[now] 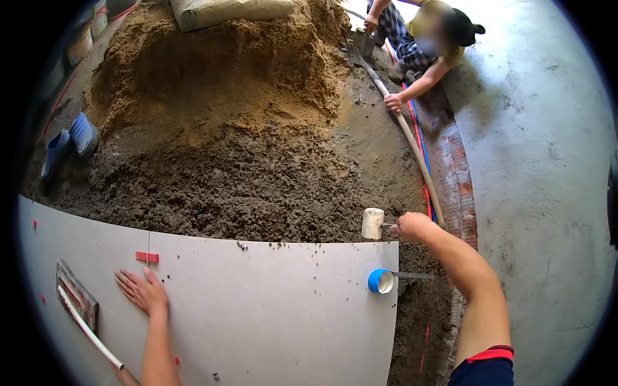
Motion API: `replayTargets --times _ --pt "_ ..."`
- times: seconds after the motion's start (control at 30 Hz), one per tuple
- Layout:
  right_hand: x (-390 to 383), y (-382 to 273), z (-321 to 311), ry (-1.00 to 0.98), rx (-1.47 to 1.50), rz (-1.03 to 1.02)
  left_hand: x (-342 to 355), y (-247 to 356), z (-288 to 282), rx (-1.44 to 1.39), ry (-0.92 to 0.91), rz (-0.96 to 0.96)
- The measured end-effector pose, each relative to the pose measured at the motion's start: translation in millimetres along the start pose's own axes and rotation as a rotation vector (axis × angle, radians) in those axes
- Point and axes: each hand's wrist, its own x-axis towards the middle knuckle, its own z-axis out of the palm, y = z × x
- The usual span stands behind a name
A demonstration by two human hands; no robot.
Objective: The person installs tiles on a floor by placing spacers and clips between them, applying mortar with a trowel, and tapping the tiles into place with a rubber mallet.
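My left hand [145,291] lies flat, fingers stretched, on a large pale tile [270,309], beside a red tile-levelling piece [147,257] straddling the joint. My right hand [412,226] is closed round the handle of a white-headed mallet [372,224], held over the tile's far right corner. Near the right edge sits a round blue thing with a white inside [380,281], perhaps a tape roll. A thin grey strip [413,275] runs from it past the edge. Left of my left hand lies a flat trowel [77,296] with a long pale handle.
Crumbly dark mortar [251,186] borders the tile's far edge, with a sand heap [212,83] behind. Blue shoes [84,136] stand at left. A co-worker [444,38] crouches far right, gripping a long wooden handle [412,138]. Red and blue pipes [421,154] run beside smooth concrete [541,174].
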Motion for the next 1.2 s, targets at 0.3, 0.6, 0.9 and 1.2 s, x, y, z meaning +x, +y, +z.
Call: replayTargets --times 0.3,0.6,0.9,1.2 --pt "10 -13 -7 -0.012 0.211 0.225 16 -8 9 -0.200 0.208 0.256" --pt "20 62 -42 0.597 0.417 0.511 18 -18 15 -0.176 0.188 0.231" --pt "20 3 12 0.012 0.027 0.219 16 -1 -5 -0.194 0.122 0.201" --pt "38 91 -110 0.914 0.325 0.409 18 -17 4 -0.204 0.190 0.245"
